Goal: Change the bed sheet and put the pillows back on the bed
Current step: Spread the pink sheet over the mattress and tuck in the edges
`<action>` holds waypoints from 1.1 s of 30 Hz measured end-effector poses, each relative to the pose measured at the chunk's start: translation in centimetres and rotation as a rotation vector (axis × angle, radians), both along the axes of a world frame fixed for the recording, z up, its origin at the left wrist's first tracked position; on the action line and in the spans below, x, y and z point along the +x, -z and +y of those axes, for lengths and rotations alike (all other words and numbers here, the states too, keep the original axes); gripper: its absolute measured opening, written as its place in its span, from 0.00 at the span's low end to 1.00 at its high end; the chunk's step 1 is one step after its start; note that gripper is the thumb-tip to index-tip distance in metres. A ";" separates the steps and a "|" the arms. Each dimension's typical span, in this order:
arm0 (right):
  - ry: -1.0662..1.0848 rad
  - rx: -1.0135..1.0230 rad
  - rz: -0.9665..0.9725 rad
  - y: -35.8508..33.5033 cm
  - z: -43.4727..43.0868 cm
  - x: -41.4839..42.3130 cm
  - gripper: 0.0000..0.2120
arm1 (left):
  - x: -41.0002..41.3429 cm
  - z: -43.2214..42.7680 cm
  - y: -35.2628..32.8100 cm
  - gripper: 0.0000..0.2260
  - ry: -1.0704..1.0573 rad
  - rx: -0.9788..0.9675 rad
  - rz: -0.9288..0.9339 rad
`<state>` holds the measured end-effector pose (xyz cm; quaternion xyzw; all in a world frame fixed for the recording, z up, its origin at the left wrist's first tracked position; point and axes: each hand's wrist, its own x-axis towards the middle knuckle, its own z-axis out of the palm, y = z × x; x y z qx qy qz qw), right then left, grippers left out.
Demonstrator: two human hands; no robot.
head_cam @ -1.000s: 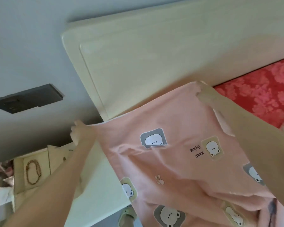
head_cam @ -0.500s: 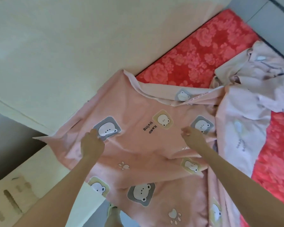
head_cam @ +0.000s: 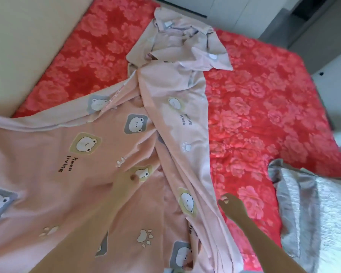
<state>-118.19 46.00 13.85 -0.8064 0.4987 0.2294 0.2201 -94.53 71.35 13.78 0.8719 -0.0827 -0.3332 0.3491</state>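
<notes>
Pink printed cotton of the bed sheet (head_cam: 71, 154), smoothed flat only in the stretch just beside the headboard (head_cam: 28, 36). Farther from the headboard, gathers into a long twisted ridge and ends in a crumpled knot. Leaves the red floral mattress (head_cam: 264, 115) bare over most of the side away from the headboard, and bare too in a strip right along the headboard.

Looks, as a judgement, like an early stage: sheet on the bed but not opened out, no corner visibly tucked, no pillow in place by the headboard. Left to do, then: pulling the ridge open across the mattress, squaring and tucking the edges, setting the pillows at the headboard. Well apart from the headboard, at the near edge of the mattress, a grey pillow (head_cam: 303, 213) (or possibly a folded quilt; too cropped to be sure).

For the left hand (head_cam: 124, 181): out on a straight arm, resting on the flattened part of the sheet near the ridge; too blurred to tell whether pressing flat or pinching cloth. For the right hand (head_cam: 232, 206): farther from the headboard than the left, hovering just past the ridge's outer edge over bare mattress, fingers loosely curled, apparently grasping nothing.
</notes>
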 end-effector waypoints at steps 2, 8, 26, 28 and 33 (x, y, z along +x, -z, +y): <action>0.036 0.049 -0.009 2.0 -1.7 -2.8 0.14 | -2.8 -4.7 1.0 0.07 0.025 -0.026 0.008; 0.067 0.228 -0.029 10.0 -6.7 -6.8 0.23 | -12.1 -16.5 3.5 0.09 -0.083 -0.041 0.163; 0.268 0.607 -0.448 3.2 -10.5 -11.7 0.04 | -26.4 -19.1 4.1 0.03 -0.259 0.025 0.197; 0.288 0.661 -0.499 0.5 -11.5 -11.8 0.03 | -27.7 -19.2 2.6 0.04 -0.288 -0.023 0.180; 0.330 0.856 -0.554 -6.0 -11.7 -13.3 0.07 | -33.5 -19.9 -2.9 0.06 -0.244 -0.232 0.168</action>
